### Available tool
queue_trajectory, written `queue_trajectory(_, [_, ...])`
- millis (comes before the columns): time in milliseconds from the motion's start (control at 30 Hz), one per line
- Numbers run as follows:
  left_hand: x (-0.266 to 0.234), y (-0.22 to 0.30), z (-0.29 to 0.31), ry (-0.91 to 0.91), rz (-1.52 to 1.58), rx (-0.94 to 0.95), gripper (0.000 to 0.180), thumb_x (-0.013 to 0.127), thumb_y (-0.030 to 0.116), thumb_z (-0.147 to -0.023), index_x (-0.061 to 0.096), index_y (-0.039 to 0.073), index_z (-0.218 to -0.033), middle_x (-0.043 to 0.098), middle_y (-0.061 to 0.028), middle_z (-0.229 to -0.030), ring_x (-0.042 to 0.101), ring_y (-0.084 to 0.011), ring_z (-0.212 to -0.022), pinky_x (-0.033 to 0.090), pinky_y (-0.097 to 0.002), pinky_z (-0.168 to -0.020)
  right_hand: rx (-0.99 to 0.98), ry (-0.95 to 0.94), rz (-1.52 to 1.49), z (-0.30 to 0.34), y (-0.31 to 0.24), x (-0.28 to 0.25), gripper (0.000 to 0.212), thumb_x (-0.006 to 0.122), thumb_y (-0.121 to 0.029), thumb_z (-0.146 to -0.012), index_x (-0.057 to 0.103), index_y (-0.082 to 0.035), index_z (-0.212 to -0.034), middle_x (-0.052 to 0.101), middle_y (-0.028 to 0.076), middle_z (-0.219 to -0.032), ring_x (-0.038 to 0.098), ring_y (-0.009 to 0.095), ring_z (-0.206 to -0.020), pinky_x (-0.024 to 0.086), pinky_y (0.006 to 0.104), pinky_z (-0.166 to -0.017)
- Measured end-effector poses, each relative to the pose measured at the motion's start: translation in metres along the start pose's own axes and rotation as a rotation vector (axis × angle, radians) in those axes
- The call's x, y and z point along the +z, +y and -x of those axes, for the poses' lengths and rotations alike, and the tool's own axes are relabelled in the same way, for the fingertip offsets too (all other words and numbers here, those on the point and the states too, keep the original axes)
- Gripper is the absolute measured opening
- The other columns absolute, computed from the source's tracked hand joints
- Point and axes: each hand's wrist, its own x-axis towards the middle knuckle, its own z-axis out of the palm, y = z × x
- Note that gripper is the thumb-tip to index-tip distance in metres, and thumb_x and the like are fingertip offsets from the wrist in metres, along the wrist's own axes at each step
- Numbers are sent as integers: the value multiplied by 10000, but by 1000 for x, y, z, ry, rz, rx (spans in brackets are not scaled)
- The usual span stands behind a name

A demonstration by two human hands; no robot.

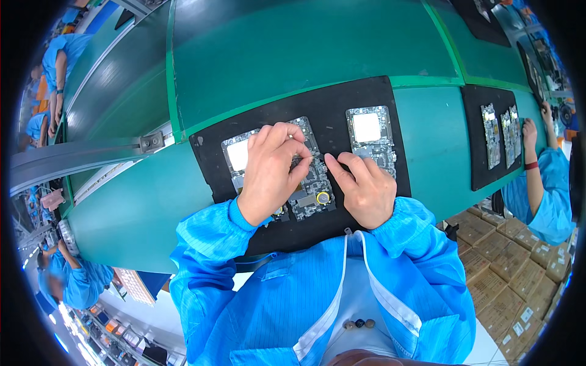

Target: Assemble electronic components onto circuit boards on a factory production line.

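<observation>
Three circuit boards lie on a black mat (360, 91) in front of me. My left hand (271, 171) is over the left board (237, 157) and the middle board (308, 204), its thumb and forefinger pinched together near the middle board's right edge. Whatever sits in that pinch is too small to make out. Close by, my right hand (368, 192) has its thumb and forefinger closed beside the same edge; what they hold, if anything, is hidden. A round part with a yellow rim (323, 197) shows on the middle board. The right board (369, 131) carries a white square and lies beyond my right hand.
Green worktop (427, 140) surrounds the mat, with a raised green strip (427, 80) along its far side. To the right, another black mat (482, 177) bears boards near a co-worker's hand (530, 134). A metal arm (79, 160) crosses at left. Cardboard boxes (488, 287) stand below right.
</observation>
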Motion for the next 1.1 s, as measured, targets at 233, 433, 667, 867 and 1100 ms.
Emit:
queue_trajectory(233, [4, 2, 0, 19, -24, 9, 153, 799, 42, -730, 683, 69, -825, 612, -42, -1068, 575, -274, -988, 415, -424, -864, -102, -83, 106, 2, 0, -2, 526, 659, -48, -769, 721, -42, -1291, 625, 29, -1123, 571, 186, -755, 526, 307, -552])
queue_trajectory(433, [4, 2, -1, 21, -31, 16, 149, 797, 44, -736, 681, 69, -826, 616, -42, -1066, 581, -273, -987, 421, -422, -861, -164, -113, 218, 4, -2, 1, 487, 661, -122, -839, 694, 2, -1309, 576, 20, -1153, 533, 169, -757, 501, 284, -524])
queue_trajectory(667, [-26, -9, 0, 49, 75, -56, 164, 796, -2, -790, 724, 47, -930, 649, -87, -1109, 636, -292, -1051, 502, -411, -893, -97, -89, -20, -4, 4, -7, 481, 661, -74, -800, 713, -19, -1274, 617, 31, -1130, 606, 190, -774, 537, 319, -557])
queue_trajectory(867, [-55, -29, 25, 216, 72, -200, 170, 790, -18, -821, 733, 4, -980, 656, -106, -1084, 641, -287, -1016, 524, -371, -846, -159, 35, -271, -10, -10, -6, 513, 679, -28, -750, 728, -66, -1259, 653, 57, -1099, 657, 206, -779, 569, 341, -624])
queue_trajectory(1100, [-54, -36, 45, 130, 95, -191, 218, 842, 19, -762, 737, 34, -953, 654, -79, -1069, 634, -285, -1007, 503, -390, -861, -423, -121, -179, -23, -36, 19, 530, 680, -136, -821, 655, -48, -1343, 622, 84, -1362, 599, 164, -832, 580, 280, -649])
